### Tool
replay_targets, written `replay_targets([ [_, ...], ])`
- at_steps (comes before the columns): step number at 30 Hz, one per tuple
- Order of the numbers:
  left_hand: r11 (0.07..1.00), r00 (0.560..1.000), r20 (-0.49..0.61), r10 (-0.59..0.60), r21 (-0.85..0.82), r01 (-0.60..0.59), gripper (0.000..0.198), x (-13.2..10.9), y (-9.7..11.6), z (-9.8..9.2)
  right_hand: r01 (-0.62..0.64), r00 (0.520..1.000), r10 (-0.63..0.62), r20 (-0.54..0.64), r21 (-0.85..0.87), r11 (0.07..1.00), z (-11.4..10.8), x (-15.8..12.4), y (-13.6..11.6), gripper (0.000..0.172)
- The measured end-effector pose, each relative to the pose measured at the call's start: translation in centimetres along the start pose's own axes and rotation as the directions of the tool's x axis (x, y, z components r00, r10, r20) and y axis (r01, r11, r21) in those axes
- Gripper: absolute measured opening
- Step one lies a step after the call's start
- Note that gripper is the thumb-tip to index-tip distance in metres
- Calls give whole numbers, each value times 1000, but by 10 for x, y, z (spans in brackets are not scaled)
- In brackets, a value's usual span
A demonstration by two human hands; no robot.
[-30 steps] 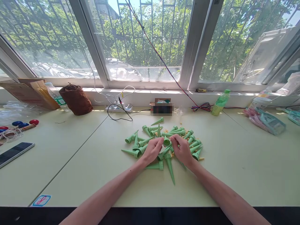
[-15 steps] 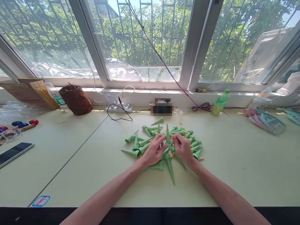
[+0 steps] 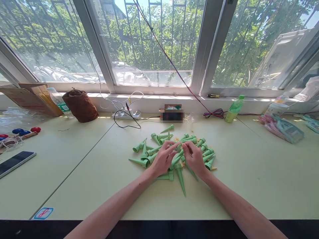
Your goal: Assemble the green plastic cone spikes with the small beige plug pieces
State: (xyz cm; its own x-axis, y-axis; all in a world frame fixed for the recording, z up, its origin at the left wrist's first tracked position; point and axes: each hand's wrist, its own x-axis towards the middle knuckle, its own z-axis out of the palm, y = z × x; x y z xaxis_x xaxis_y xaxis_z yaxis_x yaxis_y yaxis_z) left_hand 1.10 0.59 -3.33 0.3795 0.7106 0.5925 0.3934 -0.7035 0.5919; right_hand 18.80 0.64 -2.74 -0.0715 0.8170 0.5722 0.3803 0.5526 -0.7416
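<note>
Between my two hands is a green plastic watering spike (image 3: 178,148), seen nearly end-on. My left hand (image 3: 163,159) has its thumb and fingers closed around it. Close by, my right hand (image 3: 195,158) is pinched at the same spot; whatever its fingertips hold is hidden. Beneath and around both hands lies a pile of similar ribbed-cap spikes (image 3: 145,151), with small tan pieces (image 3: 213,168) among them. One long spike (image 3: 180,181) points toward me, just below the hands.
At the back stand a blurred-out display box (image 3: 172,116), a power strip (image 3: 127,114) with cables, and a green bottle (image 3: 234,109). A brown pouch (image 3: 81,105) and a phone (image 3: 16,163) are to the left. Plastic bags (image 3: 281,127) lie at the right.
The spike between my hands stood upright with its point up; now it is tipped so that only a short piece shows. My left fingers have stretched toward the right fingertips.
</note>
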Motion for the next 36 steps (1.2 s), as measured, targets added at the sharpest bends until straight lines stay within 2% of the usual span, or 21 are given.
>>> replay_targets([
  [5,999,998,-30,48,26,-47,39,0,1,0,-7,1000,7,9,1,1000,1,1,1,31],
  [8,998,998,-59,38,55,-35,37,0,2,2,-23,1000,23,-7,7,1000,1,1,1,32],
  [14,988,974,-170,-146,13,151,25,2,5,4,-66,991,68,-113,23,998,-2,1,0,29],
  [17,977,971,-115,-212,-16,211,42,4,8,2,-52,991,54,-122,24,998,-2,1,1,28],
  [23,961,971,-10,-241,-139,237,63,7,18,-1,21,1000,-21,-17,2,1000,1,-1,1,29],
  [29,949,962,13,-271,-162,270,61,9,22,-3,14,999,-15,33,29,999,2,-2,1,27],
  [36,959,965,15,-263,-106,263,55,9,21,-5,-7,998,3,55,59,998,2,-1,4,26],
])
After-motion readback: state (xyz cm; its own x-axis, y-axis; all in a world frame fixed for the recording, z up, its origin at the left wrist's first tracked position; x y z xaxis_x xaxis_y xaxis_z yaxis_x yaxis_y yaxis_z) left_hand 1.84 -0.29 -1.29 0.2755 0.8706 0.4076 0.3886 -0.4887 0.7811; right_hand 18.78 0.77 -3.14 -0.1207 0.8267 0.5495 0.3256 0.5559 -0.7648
